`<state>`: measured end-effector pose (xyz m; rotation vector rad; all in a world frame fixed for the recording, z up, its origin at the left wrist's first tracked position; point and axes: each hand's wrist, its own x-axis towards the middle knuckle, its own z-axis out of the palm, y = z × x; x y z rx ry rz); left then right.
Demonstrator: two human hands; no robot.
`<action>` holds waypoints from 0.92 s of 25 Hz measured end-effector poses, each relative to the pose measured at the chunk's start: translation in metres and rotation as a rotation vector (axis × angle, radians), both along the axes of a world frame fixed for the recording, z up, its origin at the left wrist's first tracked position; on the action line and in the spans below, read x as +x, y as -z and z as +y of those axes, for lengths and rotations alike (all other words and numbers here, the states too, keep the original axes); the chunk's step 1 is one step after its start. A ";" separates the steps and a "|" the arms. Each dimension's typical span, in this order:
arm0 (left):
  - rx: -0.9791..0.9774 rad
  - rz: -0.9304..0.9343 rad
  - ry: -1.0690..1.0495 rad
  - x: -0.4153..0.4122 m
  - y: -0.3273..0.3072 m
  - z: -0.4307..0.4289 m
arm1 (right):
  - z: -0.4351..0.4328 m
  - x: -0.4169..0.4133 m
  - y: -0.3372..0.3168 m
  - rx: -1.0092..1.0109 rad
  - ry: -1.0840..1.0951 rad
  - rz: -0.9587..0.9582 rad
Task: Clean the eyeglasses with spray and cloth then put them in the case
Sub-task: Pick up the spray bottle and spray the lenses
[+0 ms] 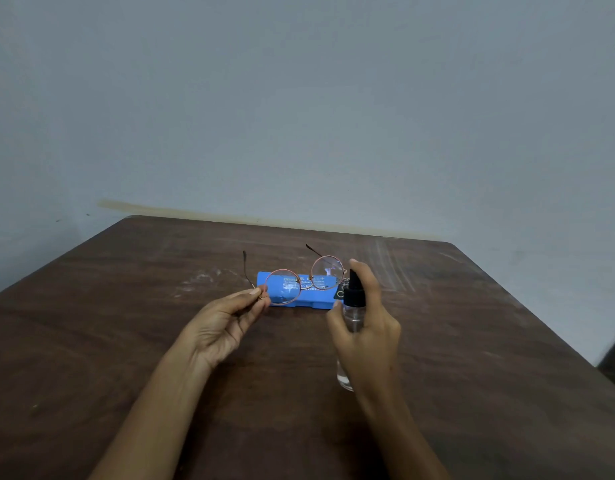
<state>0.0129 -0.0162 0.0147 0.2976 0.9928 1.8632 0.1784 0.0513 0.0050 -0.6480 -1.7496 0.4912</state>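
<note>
Left hand (223, 327) pinching eyeglasses (304, 282) at hinge

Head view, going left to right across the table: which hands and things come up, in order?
Left hand pinching the eyeglasses' rim → eyeglasses, held up in front of the blue case → spray bottle → right hand gripping it.

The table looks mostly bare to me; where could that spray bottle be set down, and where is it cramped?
The table has bare wood left of the left hand, right of the right hand, and behind the blue case up to the far edge. The middle is crowded: the glasses hang over the case, with the spray bottle close beside.
</note>
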 end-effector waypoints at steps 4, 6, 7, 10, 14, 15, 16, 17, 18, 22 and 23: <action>-0.002 0.005 0.012 0.001 -0.001 -0.001 | 0.003 0.006 -0.003 -0.044 -0.014 -0.019; -0.005 0.008 0.012 0.001 -0.001 -0.001 | 0.003 0.006 -0.003 -0.054 -0.032 -0.035; -0.007 0.009 0.013 0.002 -0.002 -0.002 | 0.002 0.006 -0.003 -0.063 -0.038 -0.038; -0.007 0.004 0.010 0.002 -0.002 -0.002 | 0.001 0.006 -0.002 -0.083 -0.037 -0.014; -0.010 0.008 0.019 0.002 -0.003 -0.004 | 0.001 0.006 -0.001 -0.079 -0.044 -0.002; -0.011 0.011 0.023 0.002 -0.003 -0.004 | 0.002 0.007 -0.001 -0.083 -0.044 0.003; -0.011 0.016 0.025 0.002 -0.004 -0.004 | 0.002 0.007 -0.001 -0.085 -0.043 0.007; -0.013 0.024 0.028 0.003 -0.004 -0.004 | 0.003 0.007 0.000 -0.083 -0.042 0.007; -0.016 0.033 0.030 0.003 -0.004 -0.004 | 0.004 0.007 0.001 -0.081 -0.039 0.004; -0.036 0.081 0.033 0.004 -0.002 -0.004 | 0.007 0.007 0.004 -0.090 -0.002 -0.016; -0.043 0.098 0.027 0.004 -0.001 -0.004 | 0.007 0.007 0.005 -0.089 -0.002 -0.017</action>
